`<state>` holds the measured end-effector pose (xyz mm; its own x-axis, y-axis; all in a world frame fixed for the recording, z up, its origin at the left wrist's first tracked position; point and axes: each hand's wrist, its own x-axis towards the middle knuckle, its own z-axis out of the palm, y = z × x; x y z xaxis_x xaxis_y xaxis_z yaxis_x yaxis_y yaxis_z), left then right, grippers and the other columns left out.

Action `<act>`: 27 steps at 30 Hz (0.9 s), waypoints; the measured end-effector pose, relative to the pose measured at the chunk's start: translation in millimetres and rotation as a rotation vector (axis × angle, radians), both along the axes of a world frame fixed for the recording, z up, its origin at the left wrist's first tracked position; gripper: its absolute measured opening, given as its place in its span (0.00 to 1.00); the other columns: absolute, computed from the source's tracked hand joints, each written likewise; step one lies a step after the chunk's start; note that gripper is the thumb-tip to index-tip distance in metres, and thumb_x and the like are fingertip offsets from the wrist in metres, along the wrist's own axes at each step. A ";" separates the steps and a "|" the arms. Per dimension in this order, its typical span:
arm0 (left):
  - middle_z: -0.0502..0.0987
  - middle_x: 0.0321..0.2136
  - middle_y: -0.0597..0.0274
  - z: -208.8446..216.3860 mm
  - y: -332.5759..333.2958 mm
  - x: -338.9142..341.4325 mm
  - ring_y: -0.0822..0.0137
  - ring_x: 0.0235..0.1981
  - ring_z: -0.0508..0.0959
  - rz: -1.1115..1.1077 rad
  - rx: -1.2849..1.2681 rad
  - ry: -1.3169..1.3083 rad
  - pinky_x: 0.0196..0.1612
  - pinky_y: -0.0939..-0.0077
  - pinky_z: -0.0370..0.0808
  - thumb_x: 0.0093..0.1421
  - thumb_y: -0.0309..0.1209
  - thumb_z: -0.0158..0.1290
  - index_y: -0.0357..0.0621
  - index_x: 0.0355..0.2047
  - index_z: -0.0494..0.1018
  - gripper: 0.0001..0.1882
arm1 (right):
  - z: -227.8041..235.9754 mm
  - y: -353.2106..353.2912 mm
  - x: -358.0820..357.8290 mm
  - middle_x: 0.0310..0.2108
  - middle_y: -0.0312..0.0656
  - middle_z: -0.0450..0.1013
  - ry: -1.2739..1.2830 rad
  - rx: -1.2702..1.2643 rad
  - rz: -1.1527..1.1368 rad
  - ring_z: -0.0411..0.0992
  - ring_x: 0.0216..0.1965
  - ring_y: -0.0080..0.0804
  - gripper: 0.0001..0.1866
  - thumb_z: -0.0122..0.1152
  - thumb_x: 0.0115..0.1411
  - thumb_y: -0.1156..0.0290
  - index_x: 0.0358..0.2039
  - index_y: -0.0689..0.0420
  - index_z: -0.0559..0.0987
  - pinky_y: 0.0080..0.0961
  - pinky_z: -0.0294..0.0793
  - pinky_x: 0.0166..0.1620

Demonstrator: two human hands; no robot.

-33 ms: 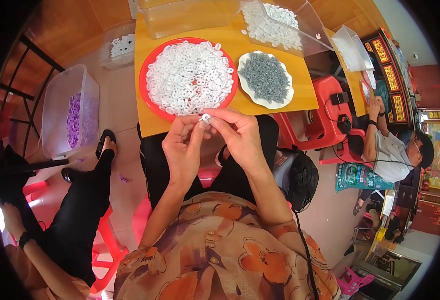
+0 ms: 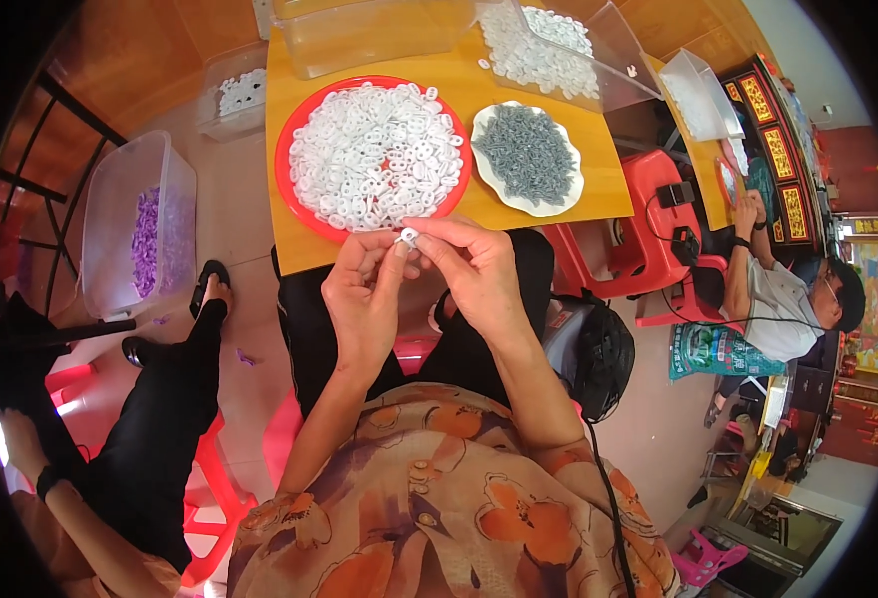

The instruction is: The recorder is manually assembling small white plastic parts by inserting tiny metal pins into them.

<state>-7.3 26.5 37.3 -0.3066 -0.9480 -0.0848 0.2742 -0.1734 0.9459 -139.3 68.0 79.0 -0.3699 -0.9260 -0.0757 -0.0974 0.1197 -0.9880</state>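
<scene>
Close to the table's front edge, my right hand (image 2: pixel 474 274) pinches a small white plastic piece with a hole (image 2: pixel 408 235) between thumb and forefinger. My left hand (image 2: pixel 364 284) is closed at the piece's left side, thumb against fingers. Whatever it grips there is too small to make out. Just beyond my hands, a round red tray (image 2: pixel 283 179) holds a heap of white two-holed plastic pieces (image 2: pixel 374 149). To its right lies a white scalloped plate (image 2: pixel 549 207) piled with small grey plastic parts (image 2: pixel 526 151).
Clear plastic bins (image 2: pixel 369 45) stand along the table's far side, one holding white pieces (image 2: pixel 539 55). On the floor at left is a tub (image 2: pixel 100 219) with purple bits. Red stools (image 2: pixel 648 214) stand at right. A person (image 2: pixel 110 439) sits at left, another (image 2: pixel 773 299) at right.
</scene>
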 end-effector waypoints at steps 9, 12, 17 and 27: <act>0.83 0.36 0.63 -7.5 20.0 -2.6 0.77 0.34 0.82 0.018 -0.031 0.031 0.39 0.84 0.78 0.71 0.24 0.55 0.36 0.52 0.75 0.11 | 2.9 22.9 -2.2 0.35 0.41 0.82 -0.219 -0.070 0.014 0.81 0.33 0.23 0.11 0.60 0.70 0.79 0.49 0.64 0.84 0.21 0.82 0.37; 0.84 0.36 0.63 -10.0 21.3 -2.3 0.78 0.31 0.81 -0.095 -0.016 0.018 0.37 0.85 0.76 0.71 0.25 0.55 0.35 0.51 0.78 0.11 | -1.2 33.0 -20.2 0.32 0.37 0.81 -0.119 -0.059 0.060 0.79 0.32 0.21 0.14 0.63 0.67 0.78 0.53 0.63 0.82 0.21 0.80 0.37; 0.86 0.36 0.58 -19.0 25.7 -13.6 0.77 0.28 0.80 -0.165 0.061 0.089 0.35 0.83 0.73 0.71 0.27 0.56 0.36 0.48 0.79 0.09 | 20.2 59.6 -109.3 0.31 0.37 0.80 0.026 -0.020 -0.321 0.76 0.29 0.21 0.20 0.70 0.63 0.70 0.53 0.62 0.79 0.21 0.77 0.36; 0.86 0.35 0.57 -12.1 34.4 -22.7 0.76 0.28 0.79 -0.145 0.054 0.082 0.35 0.83 0.72 0.71 0.30 0.58 0.38 0.49 0.79 0.10 | 52.5 77.3 -139.1 0.38 0.33 0.81 0.202 -0.155 -0.507 0.76 0.38 0.18 0.11 0.66 0.69 0.65 0.46 0.59 0.83 0.22 0.77 0.44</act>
<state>-30.0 60.9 25.2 -0.4483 -0.8879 -0.1032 0.3189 -0.2667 0.9095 -278.4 145.3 131.5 -0.7644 -0.6234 0.1648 -0.2540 0.0561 -0.9656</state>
